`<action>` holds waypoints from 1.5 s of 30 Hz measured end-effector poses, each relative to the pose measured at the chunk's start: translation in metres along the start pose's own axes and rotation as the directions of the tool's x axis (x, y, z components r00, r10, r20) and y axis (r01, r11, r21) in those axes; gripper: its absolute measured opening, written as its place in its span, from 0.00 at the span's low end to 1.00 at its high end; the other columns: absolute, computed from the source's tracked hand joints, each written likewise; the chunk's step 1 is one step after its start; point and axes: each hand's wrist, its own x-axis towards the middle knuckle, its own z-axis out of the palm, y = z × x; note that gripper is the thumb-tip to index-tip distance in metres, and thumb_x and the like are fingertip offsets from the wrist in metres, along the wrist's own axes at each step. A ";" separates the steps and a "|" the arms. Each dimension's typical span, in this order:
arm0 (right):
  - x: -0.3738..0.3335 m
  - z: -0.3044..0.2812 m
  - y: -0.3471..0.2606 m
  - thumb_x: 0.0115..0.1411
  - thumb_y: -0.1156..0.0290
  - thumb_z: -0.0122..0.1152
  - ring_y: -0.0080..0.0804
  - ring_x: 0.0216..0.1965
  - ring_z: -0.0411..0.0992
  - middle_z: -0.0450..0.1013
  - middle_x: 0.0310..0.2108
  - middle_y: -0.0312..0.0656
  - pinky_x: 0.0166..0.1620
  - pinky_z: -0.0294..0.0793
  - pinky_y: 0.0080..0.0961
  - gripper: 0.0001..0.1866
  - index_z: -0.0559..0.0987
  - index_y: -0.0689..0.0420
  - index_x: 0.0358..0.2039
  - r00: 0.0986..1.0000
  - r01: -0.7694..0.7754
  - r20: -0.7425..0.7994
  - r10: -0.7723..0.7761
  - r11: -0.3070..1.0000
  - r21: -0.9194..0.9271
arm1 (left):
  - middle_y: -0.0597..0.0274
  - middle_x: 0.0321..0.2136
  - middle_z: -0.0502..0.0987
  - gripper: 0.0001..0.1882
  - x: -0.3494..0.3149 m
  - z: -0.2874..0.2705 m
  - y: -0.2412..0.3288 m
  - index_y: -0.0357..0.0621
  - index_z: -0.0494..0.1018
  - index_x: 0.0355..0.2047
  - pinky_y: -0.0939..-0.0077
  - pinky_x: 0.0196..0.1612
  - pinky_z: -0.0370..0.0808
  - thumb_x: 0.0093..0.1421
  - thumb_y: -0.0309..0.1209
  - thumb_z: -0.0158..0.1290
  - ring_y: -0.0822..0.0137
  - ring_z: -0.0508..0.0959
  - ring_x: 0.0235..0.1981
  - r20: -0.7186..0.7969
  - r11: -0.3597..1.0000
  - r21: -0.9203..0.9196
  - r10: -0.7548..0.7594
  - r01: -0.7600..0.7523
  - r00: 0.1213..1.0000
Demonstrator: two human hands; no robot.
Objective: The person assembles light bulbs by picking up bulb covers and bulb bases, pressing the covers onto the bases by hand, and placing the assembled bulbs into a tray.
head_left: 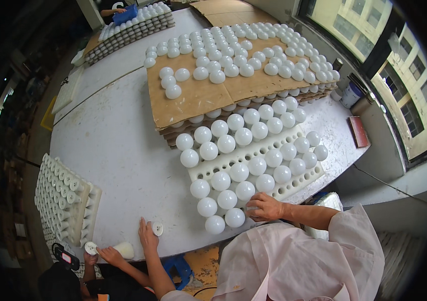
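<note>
My right hand (264,206) is at the front row of white globe bulb covers (245,190), its fingers curled round one that they mostly hide. These covers sit in rows on a white foam tray (286,186) with holes. To the left, my left hand (148,236) is over the table near its front edge. Beside its fingers a round white lamp part (158,229) shows its flat face; the hand appears to grip it from the left. A co-worker's hands (107,255) at the lower left hold another white round part (91,248).
A cardboard sheet (198,108) bearing many white domes tops a stack behind the tray. Trays of white lamp parts (63,193) stand at the left. A second stack (138,27) is at the far left, where another person handles a blue container (125,16). A tub (351,94) stands by the window.
</note>
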 end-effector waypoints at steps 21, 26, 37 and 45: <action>-0.007 -0.106 0.079 0.45 0.72 0.66 0.42 0.45 0.70 0.68 0.48 0.44 0.43 0.75 0.35 0.28 0.75 0.48 0.50 0.997 0.045 0.050 -0.066 0.939 0.341 | 0.50 0.48 0.73 0.24 -0.037 -0.001 0.165 0.31 0.64 0.53 0.71 0.41 0.72 0.55 0.23 0.53 0.55 0.77 0.45 0.081 -0.005 -0.992 -0.785 0.124 0.614; 0.001 -0.157 0.223 0.45 0.78 0.66 0.46 0.43 0.71 0.70 0.45 0.47 0.42 0.75 0.33 0.27 0.73 0.54 0.49 0.893 -0.273 -0.381 0.241 0.962 -0.032 | 0.50 0.57 0.65 0.28 -0.076 -0.011 0.206 0.34 0.56 0.60 0.72 0.40 0.70 0.61 0.28 0.48 0.59 0.70 0.50 0.203 -0.328 -0.940 -0.760 -0.095 0.618; 0.044 -0.222 0.428 0.44 0.54 0.65 0.51 0.59 0.59 0.63 0.58 0.47 0.60 0.61 0.44 0.40 0.67 0.48 0.60 0.537 -0.844 -0.383 0.752 0.486 -0.228 | 0.39 0.53 0.70 0.31 -0.106 -0.046 0.265 0.28 0.55 0.59 0.74 0.30 0.75 0.56 0.24 0.50 0.62 0.78 0.33 0.156 -0.255 -0.965 -0.729 -0.053 0.666; 0.061 -0.185 0.430 0.52 0.60 0.63 0.53 0.53 0.64 0.70 0.48 0.52 0.57 0.63 0.41 0.33 0.66 0.46 0.60 0.702 -0.711 -0.220 0.678 0.642 -0.287 | 0.41 0.51 0.72 0.27 -0.112 -0.048 0.297 0.32 0.61 0.55 0.73 0.33 0.76 0.52 0.19 0.50 0.60 0.80 0.36 0.210 -0.318 -0.948 -0.677 -0.023 0.706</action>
